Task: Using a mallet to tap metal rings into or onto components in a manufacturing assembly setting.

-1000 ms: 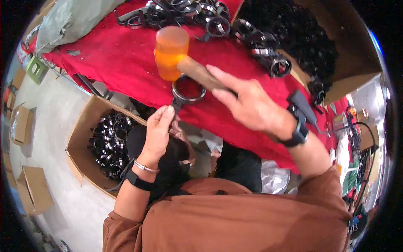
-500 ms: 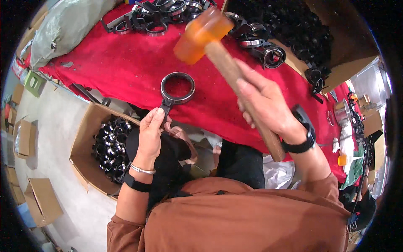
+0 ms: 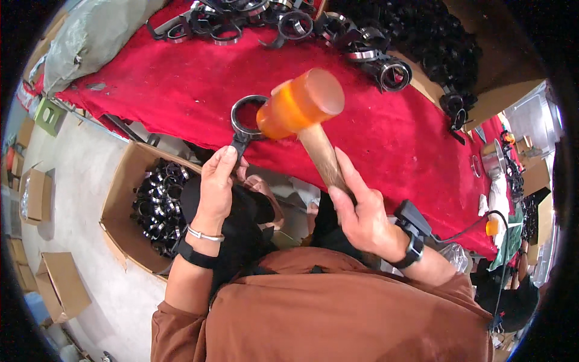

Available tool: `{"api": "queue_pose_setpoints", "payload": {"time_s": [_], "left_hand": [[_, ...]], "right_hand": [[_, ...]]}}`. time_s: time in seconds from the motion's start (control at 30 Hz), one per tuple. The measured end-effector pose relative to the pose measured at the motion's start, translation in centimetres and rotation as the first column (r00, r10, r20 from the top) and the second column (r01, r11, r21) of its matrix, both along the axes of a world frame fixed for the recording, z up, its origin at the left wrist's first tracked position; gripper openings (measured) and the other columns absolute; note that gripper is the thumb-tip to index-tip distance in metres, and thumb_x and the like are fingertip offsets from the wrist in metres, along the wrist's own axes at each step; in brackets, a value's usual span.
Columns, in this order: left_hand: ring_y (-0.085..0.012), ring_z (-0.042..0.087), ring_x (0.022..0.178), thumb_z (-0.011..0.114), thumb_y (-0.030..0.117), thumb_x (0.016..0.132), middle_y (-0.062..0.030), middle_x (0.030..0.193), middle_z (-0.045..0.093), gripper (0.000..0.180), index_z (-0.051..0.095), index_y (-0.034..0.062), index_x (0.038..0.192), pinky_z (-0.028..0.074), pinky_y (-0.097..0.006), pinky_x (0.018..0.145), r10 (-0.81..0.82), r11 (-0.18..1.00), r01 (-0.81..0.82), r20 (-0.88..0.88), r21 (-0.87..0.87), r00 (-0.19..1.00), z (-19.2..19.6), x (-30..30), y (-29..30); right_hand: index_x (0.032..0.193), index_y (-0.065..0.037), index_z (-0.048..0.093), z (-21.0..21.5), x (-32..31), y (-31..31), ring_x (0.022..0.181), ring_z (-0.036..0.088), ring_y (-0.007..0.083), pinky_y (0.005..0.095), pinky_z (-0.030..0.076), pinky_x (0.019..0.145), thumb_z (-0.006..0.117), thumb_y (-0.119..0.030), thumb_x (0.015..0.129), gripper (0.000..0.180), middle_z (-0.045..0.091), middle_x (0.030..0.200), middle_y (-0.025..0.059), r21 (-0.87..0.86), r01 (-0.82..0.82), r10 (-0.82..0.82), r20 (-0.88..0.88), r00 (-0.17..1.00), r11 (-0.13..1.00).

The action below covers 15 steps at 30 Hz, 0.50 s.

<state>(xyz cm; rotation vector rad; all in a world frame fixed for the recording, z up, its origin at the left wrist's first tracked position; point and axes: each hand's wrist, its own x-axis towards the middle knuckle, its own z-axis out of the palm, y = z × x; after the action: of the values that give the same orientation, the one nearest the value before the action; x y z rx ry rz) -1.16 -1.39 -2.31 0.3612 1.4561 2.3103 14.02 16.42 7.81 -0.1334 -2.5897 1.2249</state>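
My left hand (image 3: 218, 181) pinches the short black stem of a ring-shaped part (image 3: 240, 134), whose round end carries a shiny metal band. The ring sits over the near side of the red cloth (image 3: 199, 90). A mallet (image 3: 319, 157) with an orange, translucent-looking head and a wooden handle is in my right hand (image 3: 365, 220), fingers wrapped round the handle. Its head overlaps the right side of the ring in view; whether they touch I cannot tell.
Similar ring parts (image 3: 226, 33) lie piled along the table's far side. A large carton (image 3: 503, 75) of black parts stands at the far right. At my left, a cardboard box (image 3: 117, 199) holds several ring parts. A grey-green sack (image 3: 99, 42) rests at the far left.
The mallet has come down and nearer to me, its head now at the ring. My right hand has moved lower and slightly left. My left hand stays nearly in place.
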Motion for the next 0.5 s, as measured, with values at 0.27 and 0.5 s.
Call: {"api": "queue_pose_setpoints", "payload": {"time_s": [0.27, 0.5], "left_hand": [[-0.0103, 0.049, 0.062, 0.048, 0.025, 0.091, -0.0017, 0.071, 0.055, 0.022, 0.054, 0.0065, 0.08, 0.039, -0.024, 0.057, -0.017, 0.999, 0.019, 0.041, -0.045, 0.999, 0.5, 0.4, 0.0], [-0.011, 0.051, 0.059, 0.05, 0.021, 0.089, -0.0037, 0.067, 0.056, 0.022, 0.057, 0.0018, 0.08, 0.041, -0.024, 0.055, 0.157, 0.979, -0.156, -0.006, -0.128, 0.988, 1.9, 0.8, -3.9]], "right_hand": [[0.133, 0.0, 0.031, 0.5, 1.1, 0.1, 0.096, 0.06, 0.0336, 0.0348, 0.047, 0.078, 0.052, -0.004, 0.084, 0.053, 0.056, 0.102, 0.0282, 0.068, -0.009, 0.016, -0.102, 0.995, 0.998], [0.133, -0.003, 0.034, 1.3, 1.2, 3.1, 0.067, 0.059, 0.0147, 0.0278, 0.048, 0.064, 0.052, -0.008, 0.086, 0.051, 0.062, 0.082, 0.0146, -0.082, 0.012, 0.004, 0.192, 0.981, 0.997]]}}
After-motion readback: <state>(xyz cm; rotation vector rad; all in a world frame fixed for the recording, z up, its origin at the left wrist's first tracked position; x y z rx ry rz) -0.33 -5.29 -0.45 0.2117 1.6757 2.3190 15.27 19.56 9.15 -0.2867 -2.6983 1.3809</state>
